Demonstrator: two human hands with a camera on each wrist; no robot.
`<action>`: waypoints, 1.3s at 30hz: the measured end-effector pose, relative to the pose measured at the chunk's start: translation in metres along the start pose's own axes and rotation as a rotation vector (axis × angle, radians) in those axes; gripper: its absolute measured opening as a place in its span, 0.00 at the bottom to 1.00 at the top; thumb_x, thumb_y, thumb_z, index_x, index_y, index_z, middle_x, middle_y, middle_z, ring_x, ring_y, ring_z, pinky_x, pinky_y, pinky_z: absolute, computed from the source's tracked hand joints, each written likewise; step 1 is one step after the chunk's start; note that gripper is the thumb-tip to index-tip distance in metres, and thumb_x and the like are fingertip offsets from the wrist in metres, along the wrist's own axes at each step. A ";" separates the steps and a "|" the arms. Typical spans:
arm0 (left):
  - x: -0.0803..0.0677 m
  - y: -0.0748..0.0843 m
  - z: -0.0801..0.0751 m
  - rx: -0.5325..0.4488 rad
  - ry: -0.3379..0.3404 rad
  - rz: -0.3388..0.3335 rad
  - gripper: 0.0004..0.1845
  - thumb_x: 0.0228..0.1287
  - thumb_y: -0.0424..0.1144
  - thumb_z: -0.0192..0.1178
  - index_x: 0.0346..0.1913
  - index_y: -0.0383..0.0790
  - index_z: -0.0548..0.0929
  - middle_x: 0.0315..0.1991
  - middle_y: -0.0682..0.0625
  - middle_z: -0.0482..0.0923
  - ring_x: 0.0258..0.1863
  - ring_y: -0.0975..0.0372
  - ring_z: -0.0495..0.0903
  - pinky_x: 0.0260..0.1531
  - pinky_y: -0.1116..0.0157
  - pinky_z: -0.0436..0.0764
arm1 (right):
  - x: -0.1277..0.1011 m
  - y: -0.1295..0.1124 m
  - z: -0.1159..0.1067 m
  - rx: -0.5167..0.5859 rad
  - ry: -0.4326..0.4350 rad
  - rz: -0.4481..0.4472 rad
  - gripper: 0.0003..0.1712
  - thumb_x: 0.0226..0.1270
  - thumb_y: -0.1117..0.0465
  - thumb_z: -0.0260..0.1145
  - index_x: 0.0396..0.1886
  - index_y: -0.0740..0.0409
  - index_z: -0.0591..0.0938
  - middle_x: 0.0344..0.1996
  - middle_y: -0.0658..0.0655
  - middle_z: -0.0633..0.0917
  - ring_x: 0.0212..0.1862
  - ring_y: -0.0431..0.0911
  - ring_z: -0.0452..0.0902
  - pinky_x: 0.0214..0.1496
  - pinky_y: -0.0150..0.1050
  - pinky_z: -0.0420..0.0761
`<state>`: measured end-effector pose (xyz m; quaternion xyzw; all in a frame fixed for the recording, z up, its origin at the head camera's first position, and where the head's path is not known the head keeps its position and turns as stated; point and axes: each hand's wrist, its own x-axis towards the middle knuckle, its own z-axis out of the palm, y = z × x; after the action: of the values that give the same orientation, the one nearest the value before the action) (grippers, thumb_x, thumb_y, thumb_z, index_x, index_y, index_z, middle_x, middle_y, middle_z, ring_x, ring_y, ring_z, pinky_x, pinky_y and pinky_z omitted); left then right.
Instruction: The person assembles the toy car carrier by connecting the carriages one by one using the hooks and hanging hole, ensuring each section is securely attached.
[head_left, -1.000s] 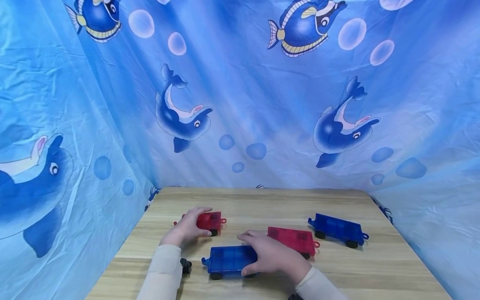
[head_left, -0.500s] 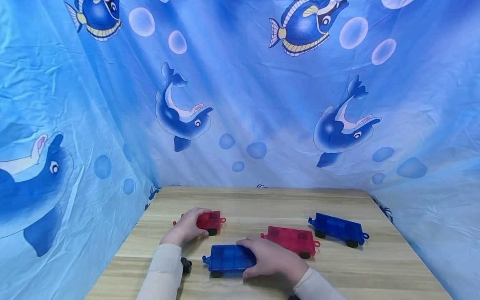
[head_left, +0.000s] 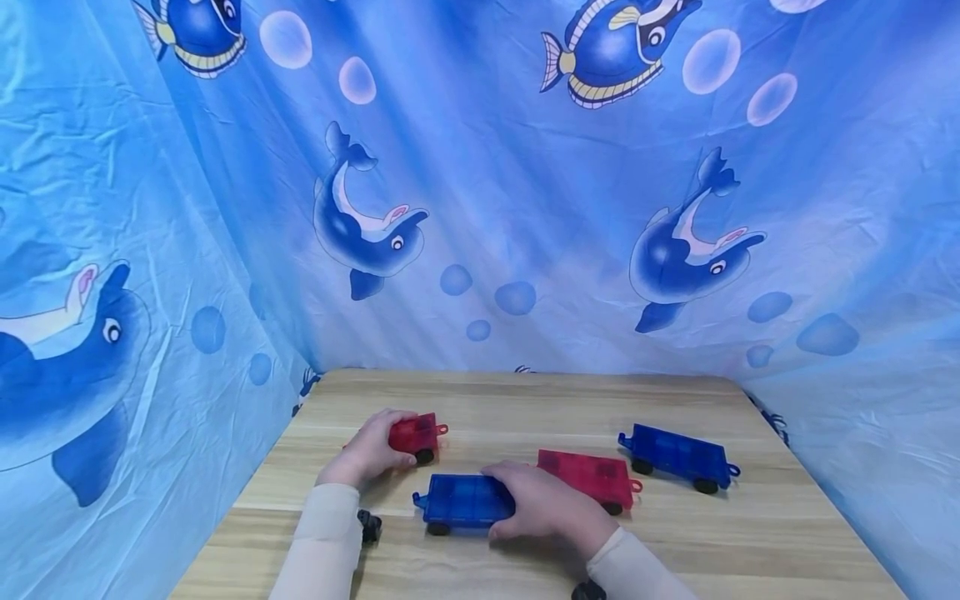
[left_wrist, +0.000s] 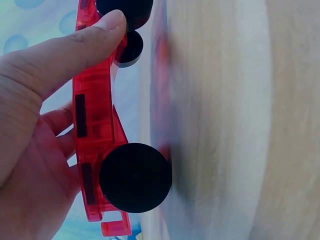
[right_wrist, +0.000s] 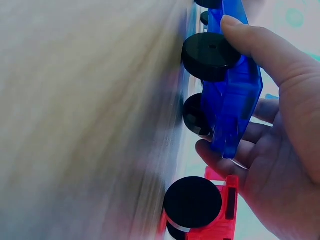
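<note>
My left hand (head_left: 372, 448) grips a red toy train car (head_left: 414, 435) at the left of the table, its ring coupling pointing right. In the left wrist view, the thumb presses along the side of the red car (left_wrist: 92, 125) beside a black wheel, with fingers behind it. My right hand (head_left: 551, 507) holds the right end of a blue toy train car (head_left: 465, 500) near the middle; its hook end faces the red car, with a gap between them. In the right wrist view, the thumb lies by a wheel of the blue car (right_wrist: 232, 95) and the fingers wrap behind.
A second red train car (head_left: 587, 477) stands just behind my right hand. Farther right is another blue train car (head_left: 677, 454), set at a slant. The wooden table (head_left: 510, 400) is enclosed by a blue curtain (head_left: 480, 167) printed with dolphins and fish.
My right hand has moved the blue car slightly away from me and to the right. The red car in my left hand has turned a little, its ring end swinging toward the back.
</note>
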<state>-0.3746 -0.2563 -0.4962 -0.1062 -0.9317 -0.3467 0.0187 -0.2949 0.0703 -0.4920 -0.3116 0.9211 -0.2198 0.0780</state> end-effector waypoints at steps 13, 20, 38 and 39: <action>-0.003 -0.004 -0.011 -0.022 0.056 0.000 0.42 0.41 0.42 0.80 0.64 0.56 0.74 0.59 0.50 0.72 0.56 0.49 0.72 0.51 0.46 0.75 | 0.015 0.008 0.002 -0.029 0.061 0.001 0.50 0.46 0.32 0.74 0.68 0.47 0.71 0.55 0.42 0.76 0.51 0.39 0.73 0.54 0.45 0.77; -0.005 -0.004 -0.016 -0.052 0.062 -0.013 0.41 0.43 0.42 0.79 0.65 0.54 0.73 0.60 0.49 0.72 0.57 0.50 0.72 0.52 0.47 0.75 | 0.021 0.018 -0.002 -0.088 0.109 -0.002 0.49 0.47 0.33 0.73 0.68 0.50 0.71 0.54 0.47 0.77 0.51 0.42 0.74 0.54 0.46 0.77; -0.002 0.000 -0.017 -0.018 0.077 0.033 0.42 0.42 0.47 0.79 0.65 0.52 0.74 0.59 0.48 0.73 0.56 0.50 0.73 0.53 0.47 0.74 | 0.022 0.035 -0.004 -0.038 0.173 0.118 0.52 0.48 0.32 0.72 0.70 0.50 0.68 0.58 0.51 0.76 0.55 0.49 0.74 0.55 0.52 0.76; -0.002 -0.001 -0.016 -0.014 0.074 0.034 0.42 0.42 0.47 0.79 0.65 0.52 0.74 0.59 0.49 0.73 0.56 0.51 0.73 0.53 0.48 0.74 | 0.022 0.036 -0.004 -0.027 0.178 0.128 0.52 0.48 0.32 0.72 0.70 0.49 0.67 0.59 0.51 0.75 0.57 0.49 0.73 0.56 0.53 0.76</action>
<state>-0.3734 -0.2676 -0.4845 -0.1093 -0.9261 -0.3563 0.0585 -0.3334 0.0839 -0.5047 -0.2323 0.9454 -0.2284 0.0056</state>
